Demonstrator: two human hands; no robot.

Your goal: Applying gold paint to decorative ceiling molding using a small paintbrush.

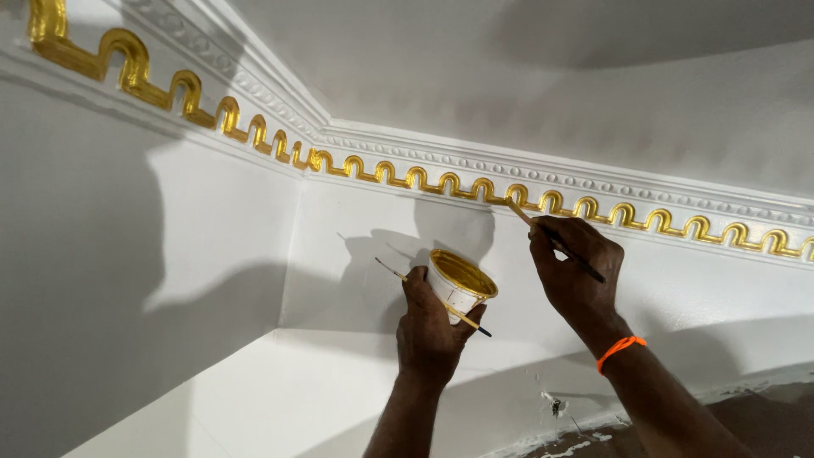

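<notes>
I note the gold wave trim [254, 131] running along the white wall [212, 254] under the cornice; my left hand [432, 326] is wrapped around a small white cup [458, 284] of gold paint, a spare brush [441, 305] pinned against it. My right hand [577, 271], with an orange band [619, 349] at the wrist, pinches a thin brush [551, 239]; its tip touches the trim.

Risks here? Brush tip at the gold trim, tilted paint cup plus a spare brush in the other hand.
1. The right hand works the brush freehand, so gold could stray onto the white moulding.
2. The left hand holds the paint cup tilted; it might drip.
3. The spare brush pinched alongside could slip.
</notes>
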